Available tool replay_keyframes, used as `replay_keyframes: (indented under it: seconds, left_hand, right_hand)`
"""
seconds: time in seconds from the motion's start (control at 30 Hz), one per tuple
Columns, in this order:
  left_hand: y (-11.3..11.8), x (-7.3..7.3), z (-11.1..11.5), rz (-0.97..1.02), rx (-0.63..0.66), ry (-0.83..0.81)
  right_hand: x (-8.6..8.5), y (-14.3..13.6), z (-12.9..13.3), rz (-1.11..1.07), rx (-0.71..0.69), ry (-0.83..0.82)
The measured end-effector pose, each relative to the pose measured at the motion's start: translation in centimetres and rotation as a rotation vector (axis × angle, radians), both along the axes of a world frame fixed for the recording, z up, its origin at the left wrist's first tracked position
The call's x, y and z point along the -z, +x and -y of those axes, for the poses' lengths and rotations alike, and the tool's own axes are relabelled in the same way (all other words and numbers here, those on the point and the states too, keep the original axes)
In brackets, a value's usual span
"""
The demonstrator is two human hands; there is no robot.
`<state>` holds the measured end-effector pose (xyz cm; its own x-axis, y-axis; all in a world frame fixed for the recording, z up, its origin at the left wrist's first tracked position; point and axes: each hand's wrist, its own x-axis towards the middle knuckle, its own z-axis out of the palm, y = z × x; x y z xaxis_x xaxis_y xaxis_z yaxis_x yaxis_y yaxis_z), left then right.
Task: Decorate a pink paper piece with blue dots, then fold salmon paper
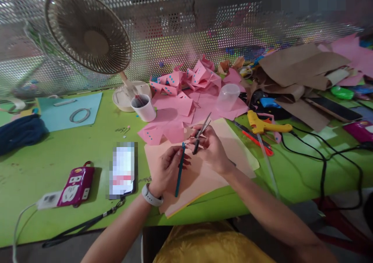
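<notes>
Green tabletop [55, 150] beneath, the left grip [167, 165] pinches a teal strip [179, 174], the right grip [214, 150] holds scissors [196, 146].

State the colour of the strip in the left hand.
The strip is teal, as the head view shows.

Left hand [167, 167] held blue strip [180, 171]; right hand [212, 148] held scissors [200, 134] over peach paper [204, 177].

Left hand [166, 167]: fingers curled inward, thumb and fingertips pinched; pale band round the wrist. Right hand [211, 148]: raised, fingers bent, close beside the left. Forearms, two: both bare, reaching forward and angled inward, hands nearly meeting.
</notes>
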<state>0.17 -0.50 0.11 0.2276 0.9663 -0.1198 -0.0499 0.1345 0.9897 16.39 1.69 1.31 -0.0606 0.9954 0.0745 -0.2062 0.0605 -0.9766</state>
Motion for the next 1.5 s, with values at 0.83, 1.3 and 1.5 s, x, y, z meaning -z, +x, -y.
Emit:
replay_keyframes:
  seconds: [0.83, 1.3, 1.5]
  left_hand:
    - [0.2, -0.3, 0.3, 0.014, -0.078, 0.107]
    - [0.2, -0.3, 0.4, 0.055, -0.062, 0.128]
    - [0.1, 0.3, 0.3, 0.077, -0.059, 0.095]
  right_hand:
    - [0.0, -0.1, 0.1, -0.095, 0.044, -0.048]
    - [0.5, -0.1, 0.4, 0.013, 0.055, 0.004]
    - [0.5, -0.3, 0.6, 0.034, 0.047, 0.011]
